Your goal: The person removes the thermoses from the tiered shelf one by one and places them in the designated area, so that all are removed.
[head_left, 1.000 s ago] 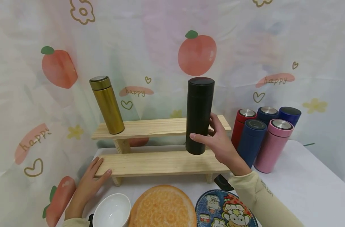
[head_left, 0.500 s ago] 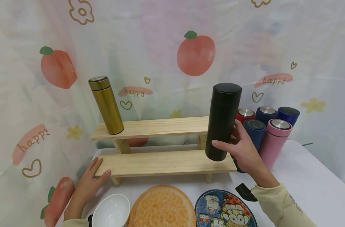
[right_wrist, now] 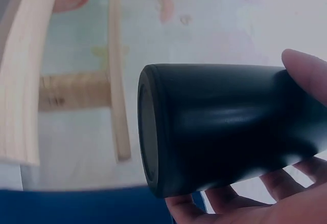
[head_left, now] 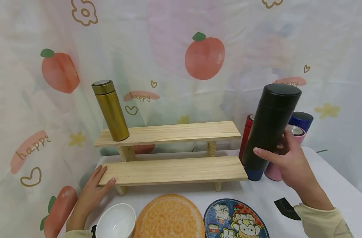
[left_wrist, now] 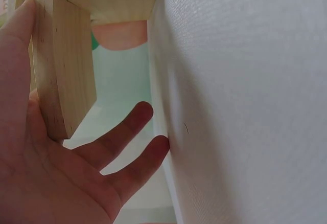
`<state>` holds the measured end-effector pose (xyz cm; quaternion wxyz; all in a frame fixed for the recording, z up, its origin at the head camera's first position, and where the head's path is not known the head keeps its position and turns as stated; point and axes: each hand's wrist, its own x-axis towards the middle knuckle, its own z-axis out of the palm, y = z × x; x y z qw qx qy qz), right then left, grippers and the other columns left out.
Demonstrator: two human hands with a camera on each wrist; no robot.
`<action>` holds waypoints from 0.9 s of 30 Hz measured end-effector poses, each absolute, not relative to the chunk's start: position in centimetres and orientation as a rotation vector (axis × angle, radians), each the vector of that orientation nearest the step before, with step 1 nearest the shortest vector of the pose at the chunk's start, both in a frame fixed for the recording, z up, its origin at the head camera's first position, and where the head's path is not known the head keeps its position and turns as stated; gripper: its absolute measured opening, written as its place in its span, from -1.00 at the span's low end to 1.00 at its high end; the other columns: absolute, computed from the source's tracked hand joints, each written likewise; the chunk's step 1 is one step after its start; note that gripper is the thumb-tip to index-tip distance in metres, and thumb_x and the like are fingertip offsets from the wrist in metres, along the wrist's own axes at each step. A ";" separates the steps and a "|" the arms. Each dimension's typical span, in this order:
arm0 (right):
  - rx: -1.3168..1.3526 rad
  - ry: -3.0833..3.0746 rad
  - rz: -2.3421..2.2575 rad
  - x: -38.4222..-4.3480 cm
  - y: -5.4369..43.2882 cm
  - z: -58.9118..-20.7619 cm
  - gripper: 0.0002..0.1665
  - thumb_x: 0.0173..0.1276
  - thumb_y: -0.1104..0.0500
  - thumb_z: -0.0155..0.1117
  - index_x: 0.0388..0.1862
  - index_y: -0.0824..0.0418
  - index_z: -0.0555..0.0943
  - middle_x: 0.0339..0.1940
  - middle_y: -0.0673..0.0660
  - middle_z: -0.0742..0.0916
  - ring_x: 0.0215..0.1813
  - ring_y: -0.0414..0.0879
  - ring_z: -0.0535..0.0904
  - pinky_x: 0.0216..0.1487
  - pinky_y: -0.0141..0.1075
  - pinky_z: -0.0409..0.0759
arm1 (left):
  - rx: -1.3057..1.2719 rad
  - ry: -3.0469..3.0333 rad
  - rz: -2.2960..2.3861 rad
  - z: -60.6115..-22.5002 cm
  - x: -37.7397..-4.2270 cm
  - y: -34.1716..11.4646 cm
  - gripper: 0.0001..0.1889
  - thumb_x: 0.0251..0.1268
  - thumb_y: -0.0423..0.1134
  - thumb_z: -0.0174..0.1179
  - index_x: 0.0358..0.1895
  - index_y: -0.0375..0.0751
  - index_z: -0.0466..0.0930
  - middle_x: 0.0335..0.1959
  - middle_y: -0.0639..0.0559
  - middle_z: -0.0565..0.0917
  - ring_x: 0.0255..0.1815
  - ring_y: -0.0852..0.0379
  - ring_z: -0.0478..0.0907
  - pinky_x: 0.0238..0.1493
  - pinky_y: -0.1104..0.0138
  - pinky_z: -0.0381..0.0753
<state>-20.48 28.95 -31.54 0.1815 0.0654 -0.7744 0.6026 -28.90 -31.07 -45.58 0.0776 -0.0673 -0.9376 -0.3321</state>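
Observation:
My right hand point(head_left: 291, 165) grips a black thermos bottle point(head_left: 271, 125) near its lower part and holds it up, tilted, at the right of the wooden stand. In the right wrist view the bottle's base point(right_wrist: 149, 132) faces the stand, with fingers and thumb around its body. My left hand point(head_left: 93, 193) rests on the left end of the stand's lower shelf point(head_left: 175, 170). The left wrist view shows its thumb against the board and two straight fingers point(left_wrist: 122, 132) below it. A gold thermos bottle point(head_left: 111, 110) stands on the upper shelf's point(head_left: 181, 132) left end.
Behind the black bottle stand red point(head_left: 246, 135), pink point(head_left: 298, 130) and blue point(head_left: 304, 120) bottles, partly hidden. Along the front lie a white bowl point(head_left: 116, 219), an orange round mat point(head_left: 170, 218) and a round denim-patterned mat point(head_left: 236, 219). A printed curtain point(head_left: 157, 39) hangs behind.
My right hand has carried the black bottle rightward from before the upper shelf to in front of the other bottles, tilting it more. The left hand stays on the shelf end.

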 end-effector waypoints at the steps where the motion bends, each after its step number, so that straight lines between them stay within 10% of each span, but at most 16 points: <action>1: 0.196 -2.143 1.741 -20.4 29.5 -31.6 0.07 0.50 0.35 0.40 0.76 -0.21 0.09 0.52 0.17 0.40 0.26 -0.14 0.48 0.16 -0.26 0.68 | -0.203 -2.807 -0.993 -45.6 -28.9 -31.1 -0.12 0.55 0.16 0.24 0.67 -0.37 0.19 0.71 -0.40 0.03 0.64 -0.55 0.01 0.45 -0.46 0.13; 3: 0.217 -2.042 1.832 -20.3 30.6 -31.9 0.09 0.48 0.42 0.38 0.76 -0.20 0.09 0.57 0.18 0.33 0.32 -0.07 0.43 0.03 -0.51 0.62 | -0.204 -2.808 -0.994 -45.6 -29.0 -31.0 -0.12 0.55 0.15 0.24 0.66 -0.37 0.19 0.71 -0.40 0.04 0.64 -0.55 0.01 0.45 -0.46 0.13; 16: 0.062 -1.835 1.860 -19.0 35.8 -32.3 0.09 0.53 0.46 0.30 0.78 -0.21 0.04 0.77 0.05 0.15 0.57 -0.09 0.27 0.48 -0.14 -0.07 | -0.228 -2.771 -1.004 -45.7 -28.9 -31.1 -0.14 0.53 0.11 0.28 0.65 -0.37 0.22 0.70 -0.41 0.07 0.62 -0.57 0.05 0.43 -0.46 0.15; 27: -0.073 -1.778 1.832 -18.7 38.9 -33.0 0.06 0.51 0.43 0.34 0.76 -0.20 0.09 0.69 0.01 0.27 0.40 -0.23 0.39 0.51 -0.30 -0.01 | -0.225 -2.778 -1.007 -45.6 -28.8 -31.1 -0.13 0.55 0.14 0.26 0.65 -0.37 0.21 0.70 -0.42 0.06 0.62 -0.58 0.04 0.43 -0.47 0.14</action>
